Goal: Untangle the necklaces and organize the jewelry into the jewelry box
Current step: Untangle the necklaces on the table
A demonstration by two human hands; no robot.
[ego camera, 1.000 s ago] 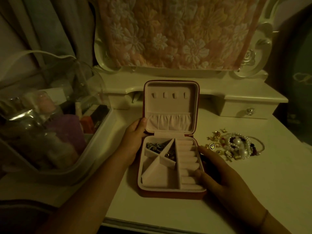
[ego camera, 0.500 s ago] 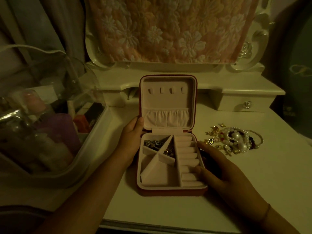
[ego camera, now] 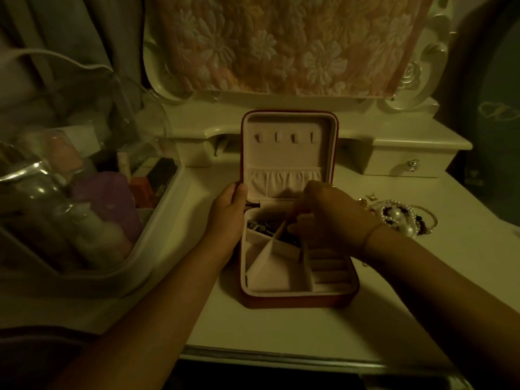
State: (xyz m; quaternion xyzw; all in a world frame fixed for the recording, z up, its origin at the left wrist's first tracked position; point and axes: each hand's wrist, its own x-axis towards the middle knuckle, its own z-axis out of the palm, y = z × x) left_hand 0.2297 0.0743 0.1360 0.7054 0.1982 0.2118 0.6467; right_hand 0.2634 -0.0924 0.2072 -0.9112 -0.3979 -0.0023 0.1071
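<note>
Fingers [ego camera: 304, 219] of the right hand [ego camera: 332, 218], curled, now dip over the upper compartments of the open jewelry box [ego camera: 281, 301], having left its right edge a second ago; whether they pinch anything cannot be told. The left hand [ego camera: 228, 215] grips the box's hinge side. Small dark pieces fill two compartments, so sorting looks under way. The tangled necklaces [ego camera: 402, 218] wait on the dressing table [ego camera: 281, 333] to the right.
</note>
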